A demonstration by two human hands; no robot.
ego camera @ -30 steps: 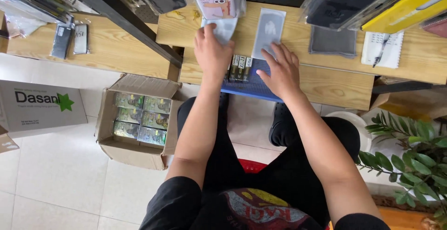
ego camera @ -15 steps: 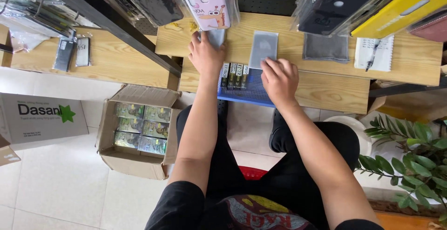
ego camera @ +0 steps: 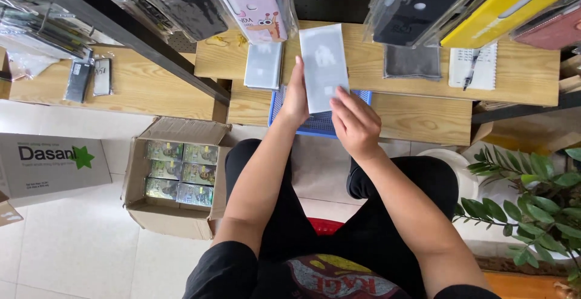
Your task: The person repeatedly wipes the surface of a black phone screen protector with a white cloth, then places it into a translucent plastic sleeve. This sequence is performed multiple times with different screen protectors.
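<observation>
I see an open carton of small boxes on the floor at far left. My left hand clasps the left edge of a pale sleeve, held above a blue tray on the wooden surface. My right hand touches the sleeve's lower right corner with its fingertips, grip loose. A potted plant stands at far right.

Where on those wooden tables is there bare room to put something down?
Bare wood lies right of the blue tray on the lower shelf, and between the dark flat pouch and the white packet held in the left hand. The side table is free right of its two cases.
</observation>
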